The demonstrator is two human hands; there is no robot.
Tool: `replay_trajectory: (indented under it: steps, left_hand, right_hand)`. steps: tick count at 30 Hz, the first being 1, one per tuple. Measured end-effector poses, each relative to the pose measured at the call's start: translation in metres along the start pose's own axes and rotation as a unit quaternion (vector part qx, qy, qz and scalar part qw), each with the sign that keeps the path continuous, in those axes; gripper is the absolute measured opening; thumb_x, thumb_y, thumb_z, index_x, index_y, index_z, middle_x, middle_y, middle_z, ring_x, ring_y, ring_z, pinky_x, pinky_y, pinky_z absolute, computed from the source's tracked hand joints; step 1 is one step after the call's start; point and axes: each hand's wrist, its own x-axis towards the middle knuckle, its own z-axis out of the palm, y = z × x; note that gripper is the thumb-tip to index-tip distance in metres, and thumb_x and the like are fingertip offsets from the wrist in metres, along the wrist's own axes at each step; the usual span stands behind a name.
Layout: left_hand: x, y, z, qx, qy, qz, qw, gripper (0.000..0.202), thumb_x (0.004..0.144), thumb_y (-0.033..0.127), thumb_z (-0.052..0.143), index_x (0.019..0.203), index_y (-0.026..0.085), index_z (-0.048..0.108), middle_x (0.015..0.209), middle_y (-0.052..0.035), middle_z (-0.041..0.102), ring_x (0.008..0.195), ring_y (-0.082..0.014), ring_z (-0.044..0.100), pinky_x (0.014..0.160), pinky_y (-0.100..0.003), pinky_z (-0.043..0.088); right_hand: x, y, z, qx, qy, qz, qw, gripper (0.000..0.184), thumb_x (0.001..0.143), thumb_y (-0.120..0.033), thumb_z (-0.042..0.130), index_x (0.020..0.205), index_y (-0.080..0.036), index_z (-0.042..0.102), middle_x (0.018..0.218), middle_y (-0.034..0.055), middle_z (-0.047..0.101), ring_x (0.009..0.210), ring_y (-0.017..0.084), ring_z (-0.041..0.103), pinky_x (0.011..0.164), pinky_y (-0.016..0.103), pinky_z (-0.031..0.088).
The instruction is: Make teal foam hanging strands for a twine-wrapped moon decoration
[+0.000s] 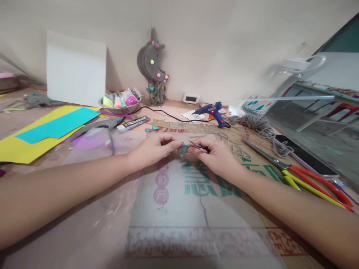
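My left hand (154, 148) is closed, thumb and finger pinching a small teal-and-grey piece (184, 148) above the cardboard. In my right hand (220, 154) is a slim, pointed metal tool (199, 146), its tip close to that piece; whether it is tweezers or small scissors I cannot tell. A grey strand (204, 211) trails below the hands over the printed cardboard (174, 209), which has a clear sheet on it. Just beyond the hands, small teal bits (153, 128) lie on a cardboard strip (168, 124).
A blue glue gun (214, 112) with a black cord stands behind my right hand. Grey yarn (256, 125), a phone (305, 155) and red-and-yellow scissors (314, 183) are at right. Coloured sheets (56, 125) and a bowl (120, 110) lie left. A moon ornament (151, 61) hangs behind.
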Motion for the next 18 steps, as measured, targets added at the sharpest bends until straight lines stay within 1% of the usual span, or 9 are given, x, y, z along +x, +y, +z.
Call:
replay_trajectory:
  steps: [3,9,14,16,18]
  left_hand:
    - [0.0000,0.0021,0.0006,0.008,0.000,0.000,1.000,0.027,0.084,0.038,0.054,0.076,0.015,0.065,0.070,-0.0019,0.063,0.066,-0.0134,0.055,0.060,-0.024,0.041]
    - [-0.0013,0.0038,0.0017,0.023,0.000,0.005,1.000,0.025,0.084,0.034,0.054,0.073,0.015,0.064,0.064,0.0006,0.059,0.058,-0.0101,0.049,0.055,-0.022,0.038]
    - [-0.0020,0.0054,0.0021,0.050,0.008,0.019,0.999,0.021,0.083,0.031,0.056,0.073,0.015,0.065,0.070,-0.0011,0.063,0.064,-0.0119,0.053,0.057,-0.021,0.040]
    - [-0.0016,0.0049,0.0017,0.054,0.006,0.018,0.998,0.023,0.085,0.032,0.055,0.073,0.015,0.065,0.068,-0.0006,0.062,0.063,-0.0117,0.052,0.056,-0.022,0.039]
    - [-0.0011,0.0033,0.0009,0.056,0.008,0.024,0.998,0.030,0.088,0.035,0.049,0.072,0.015,0.065,0.065,0.0003,0.059,0.059,-0.0113,0.050,0.054,-0.022,0.037]
  right_hand:
    - [-0.0001,0.0007,0.0003,0.004,-0.009,0.003,1.000,0.020,0.080,-0.033,0.056,0.070,-0.017,0.061,0.058,-0.0034,0.050,0.053,0.010,0.041,0.052,0.023,0.030]
    - [0.0001,0.0009,0.0013,0.011,-0.024,0.003,1.000,0.020,0.079,-0.033,0.056,0.072,-0.016,0.064,0.061,-0.0016,0.055,0.055,0.011,0.044,0.052,0.023,0.032]
    - [0.0008,0.0008,0.0027,0.006,-0.037,-0.006,0.999,0.017,0.078,-0.030,0.056,0.070,-0.016,0.063,0.059,-0.0018,0.054,0.054,0.010,0.043,0.051,0.022,0.031]
    - [0.0007,0.0012,0.0028,0.002,-0.032,-0.006,0.999,0.018,0.078,-0.031,0.056,0.071,-0.016,0.063,0.060,-0.0016,0.054,0.054,0.010,0.044,0.051,0.022,0.032]
    - [0.0003,0.0017,0.0026,0.000,-0.023,-0.001,1.000,0.020,0.079,-0.032,0.055,0.072,-0.016,0.063,0.059,-0.0016,0.054,0.054,0.011,0.044,0.050,0.022,0.031]
